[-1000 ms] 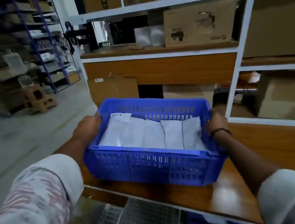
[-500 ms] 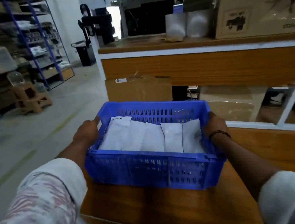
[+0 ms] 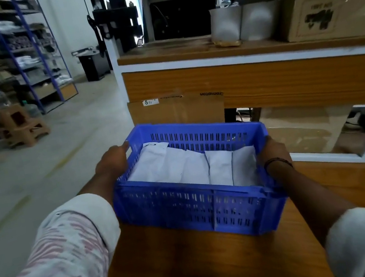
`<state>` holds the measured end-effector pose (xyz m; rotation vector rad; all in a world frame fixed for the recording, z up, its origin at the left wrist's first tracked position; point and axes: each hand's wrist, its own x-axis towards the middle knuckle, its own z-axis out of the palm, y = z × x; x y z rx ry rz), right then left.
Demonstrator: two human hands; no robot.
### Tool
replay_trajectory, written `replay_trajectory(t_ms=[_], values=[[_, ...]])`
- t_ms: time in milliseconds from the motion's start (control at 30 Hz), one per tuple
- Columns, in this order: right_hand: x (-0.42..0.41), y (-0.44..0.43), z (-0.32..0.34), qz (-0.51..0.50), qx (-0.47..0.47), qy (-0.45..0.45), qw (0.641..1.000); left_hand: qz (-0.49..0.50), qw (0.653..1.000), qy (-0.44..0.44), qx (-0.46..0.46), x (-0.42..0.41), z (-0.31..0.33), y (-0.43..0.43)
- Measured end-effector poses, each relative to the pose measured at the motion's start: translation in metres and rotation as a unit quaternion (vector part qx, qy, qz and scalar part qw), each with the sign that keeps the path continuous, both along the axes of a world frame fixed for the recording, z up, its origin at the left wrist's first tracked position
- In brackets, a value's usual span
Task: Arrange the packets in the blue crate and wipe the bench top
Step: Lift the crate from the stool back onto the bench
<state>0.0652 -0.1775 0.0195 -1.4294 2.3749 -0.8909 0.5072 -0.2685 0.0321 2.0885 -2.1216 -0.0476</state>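
The left grip (image 3: 113, 162) curls round the left end rim of the blue crate (image 3: 188, 207), the right grip (image 3: 273, 151) round its right end. White packets (image 3: 193, 166) lie side by side inside. Over the wooden surface (image 3: 186, 270), move it level, both ends even, lest the row slump.

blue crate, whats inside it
The blue crate holds white packets, about five, overlapping in a row. They cover the crate floor, so anything beneath them cannot be seen, and the near wall hides their lower ends.
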Motion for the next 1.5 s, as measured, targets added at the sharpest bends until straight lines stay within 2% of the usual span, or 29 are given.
replay_trajectory(t_ms=[333,600,1100,1500], values=[[0.001,-0.004,-0.002,0.002,-0.012,-0.005,1.000,0.010,1.000,-0.003,0.001,0.001,-0.005,-0.011],[0.023,-0.015,-0.009,0.014,0.008,0.017,1.000,0.022,0.999,-0.032,0.009,0.028,-0.007,-0.018],[0.034,-0.016,-0.007,0.003,0.057,0.025,0.998,0.014,0.999,-0.030,0.004,0.029,-0.005,-0.020],[0.033,-0.016,-0.006,0.002,0.061,0.030,0.998,0.014,0.999,-0.028,0.014,0.029,-0.001,-0.015]])
